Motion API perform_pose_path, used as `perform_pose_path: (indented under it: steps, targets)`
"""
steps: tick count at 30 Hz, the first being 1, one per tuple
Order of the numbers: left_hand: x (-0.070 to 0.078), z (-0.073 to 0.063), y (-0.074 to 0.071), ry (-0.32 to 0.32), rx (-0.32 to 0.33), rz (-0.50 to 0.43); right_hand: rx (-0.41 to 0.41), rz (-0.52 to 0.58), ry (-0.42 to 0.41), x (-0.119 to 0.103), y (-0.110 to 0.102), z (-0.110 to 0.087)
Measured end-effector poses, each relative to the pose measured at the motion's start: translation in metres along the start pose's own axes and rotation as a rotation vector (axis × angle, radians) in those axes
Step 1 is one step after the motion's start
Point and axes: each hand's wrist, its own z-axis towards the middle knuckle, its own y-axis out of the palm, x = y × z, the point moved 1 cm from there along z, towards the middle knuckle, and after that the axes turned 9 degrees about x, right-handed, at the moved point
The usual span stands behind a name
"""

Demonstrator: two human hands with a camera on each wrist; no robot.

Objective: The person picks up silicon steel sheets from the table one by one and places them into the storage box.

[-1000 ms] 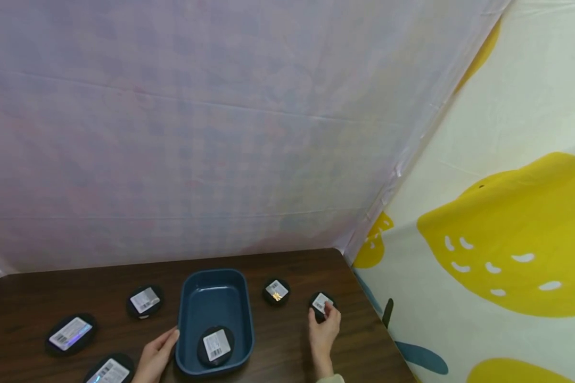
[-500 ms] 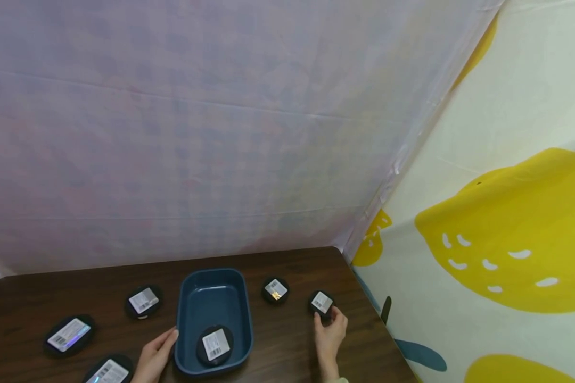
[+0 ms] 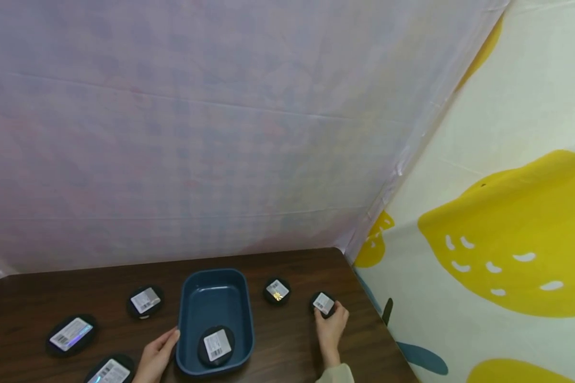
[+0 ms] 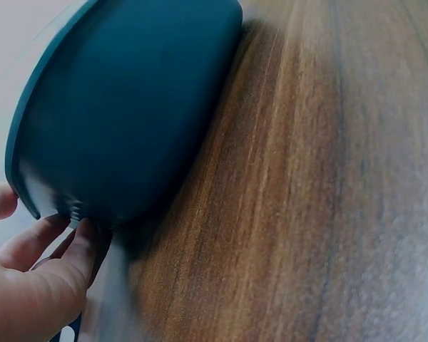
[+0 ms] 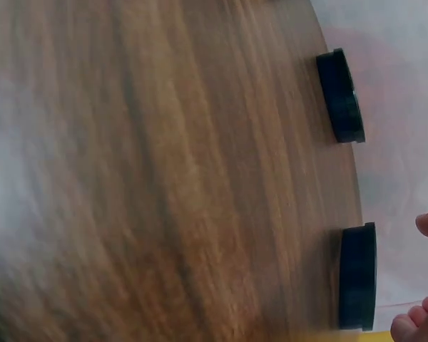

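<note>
My left hand holds the left rim of a deep blue rectangular tray. In the left wrist view its fingers curl under the tray's edge, the thumb at the rim. One black round tub with a white barcode label lies inside the tray's near end. At the right, my right hand is at the near side of a small black labelled tub, thumb and fingertips spread. The right wrist view shows a gap between those fingers and that tub.
Another small black tub sits between tray and right hand. Left of the tray are several more labelled tubs, one at the back, one farther left, one near the front. Fabric hangs behind the dark wooden table.
My right hand has shifted slightly right and its fingers have drawn off the tub's label to its near edge. The left hand, tray and tubs stay put.
</note>
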Motion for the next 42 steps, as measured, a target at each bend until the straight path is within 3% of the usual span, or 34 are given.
perform_pose_path:
  steps: [7, 14, 18, 30, 42]
  targets:
    - [-0.001, -0.001, -0.002, 0.017, 0.006, -0.02, -0.018, -0.054, 0.026, 0.006, 0.004, 0.005]
    - [0.0, -0.001, -0.002, 0.025, -0.001, -0.052, -0.107, -0.15, 0.128, 0.012, 0.01, 0.004]
    - [0.0, -0.002, -0.002, 0.03, -0.002, -0.047, -0.116, -0.161, 0.156, 0.015, 0.013, 0.004]
    - [-0.002, -0.001, -0.001, 0.029, 0.002, -0.046, -0.133, -0.235, 0.168, 0.011, 0.016, 0.011]
    - [0.0, -0.001, -0.001, 0.02, 0.004, 0.0, -0.207, -0.314, 0.173, 0.016, 0.018, 0.018]
